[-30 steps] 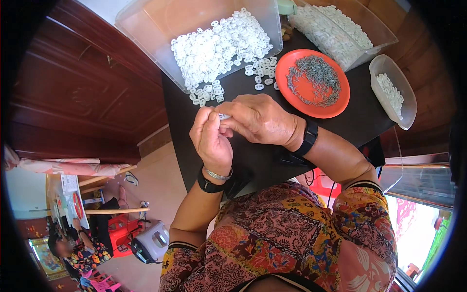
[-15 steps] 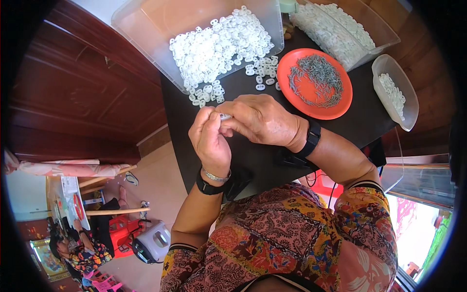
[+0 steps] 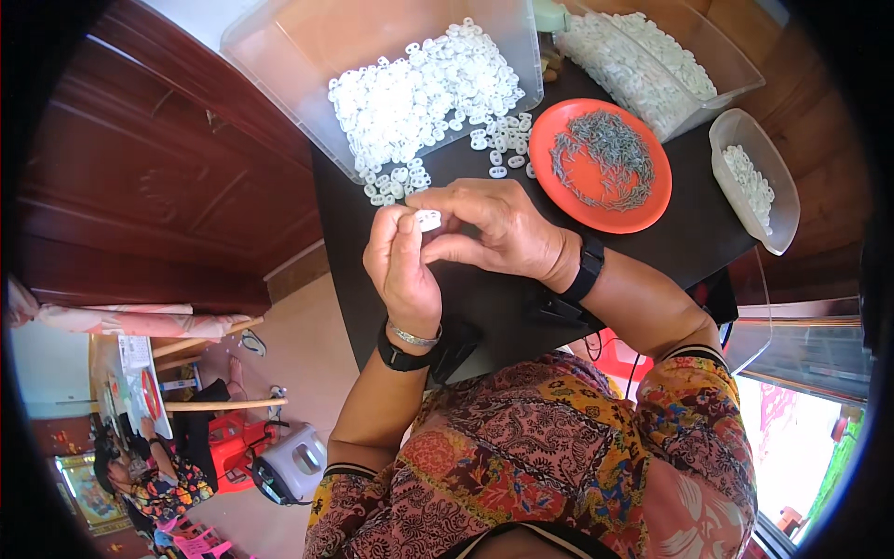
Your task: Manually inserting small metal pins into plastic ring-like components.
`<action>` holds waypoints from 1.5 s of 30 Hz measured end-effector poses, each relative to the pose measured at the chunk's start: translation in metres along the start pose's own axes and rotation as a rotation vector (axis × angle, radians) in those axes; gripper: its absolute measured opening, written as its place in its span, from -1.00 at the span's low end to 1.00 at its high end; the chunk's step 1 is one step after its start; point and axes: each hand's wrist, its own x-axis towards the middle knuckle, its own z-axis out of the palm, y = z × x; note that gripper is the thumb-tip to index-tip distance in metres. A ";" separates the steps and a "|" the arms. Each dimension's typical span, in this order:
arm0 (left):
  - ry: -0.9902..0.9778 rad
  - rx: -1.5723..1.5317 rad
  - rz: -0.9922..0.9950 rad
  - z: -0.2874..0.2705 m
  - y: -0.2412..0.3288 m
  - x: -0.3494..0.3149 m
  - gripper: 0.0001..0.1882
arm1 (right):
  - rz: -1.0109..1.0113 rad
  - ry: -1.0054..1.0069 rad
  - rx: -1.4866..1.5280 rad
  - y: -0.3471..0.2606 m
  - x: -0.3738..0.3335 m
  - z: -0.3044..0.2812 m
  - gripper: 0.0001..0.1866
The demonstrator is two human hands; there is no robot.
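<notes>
Just beyond the table's middle, my left hand [image 3: 402,270] pinches a small white oval plastic piece with two holes [image 3: 427,220] between thumb and fingertips. My right hand [image 3: 503,228] is close beside it, thumb and forefinger spread apart around the piece; its forefinger reaches over toward the left fingertips. Its other fingers are partly hidden. Beyond my hands, loose oval pieces [image 3: 507,140] lie on the dark table [image 3: 503,321] and spill from a clear plastic bin [image 3: 284,102] heaped with them. An orange-red plate [image 3: 643,212] to the right holds many small grey screws [image 3: 615,149].
A second clear bin [image 3: 722,93] of white pieces stands far right, with a small translucent tray [image 3: 792,210] of them nearer. A red-brown wooden door [image 3: 168,186] is at left. Another person [image 3: 158,466] works at a low table, lower left, near a red stool [image 3: 228,452].
My right thumb and forefinger have parted and drawn off the white piece, which shows more of its face now. My left hand keeps its pinch.
</notes>
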 end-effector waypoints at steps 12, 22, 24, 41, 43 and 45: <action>0.015 -0.039 -0.028 0.004 0.009 0.003 -0.75 | 0.130 -0.027 0.152 -0.002 0.006 -0.011 -0.71; 0.004 -0.074 -0.081 0.005 0.010 0.002 -0.78 | 0.078 -0.011 0.097 -0.008 0.005 -0.010 -0.86; -0.025 -0.123 -0.066 0.003 0.008 0.002 -0.77 | 0.028 -0.046 0.047 -0.010 0.008 -0.014 -0.86; 0.078 -0.187 -0.145 -0.013 -0.028 0.023 -0.80 | 0.152 0.196 -1.242 0.013 0.050 -0.206 -0.64; 0.065 -0.154 -0.157 -0.010 -0.028 0.023 -0.79 | 0.180 0.055 -1.148 0.021 0.038 -0.194 -0.67; 0.065 -0.165 -0.164 -0.014 -0.029 0.023 -0.79 | 0.299 -0.150 -0.929 0.028 0.026 -0.167 -0.75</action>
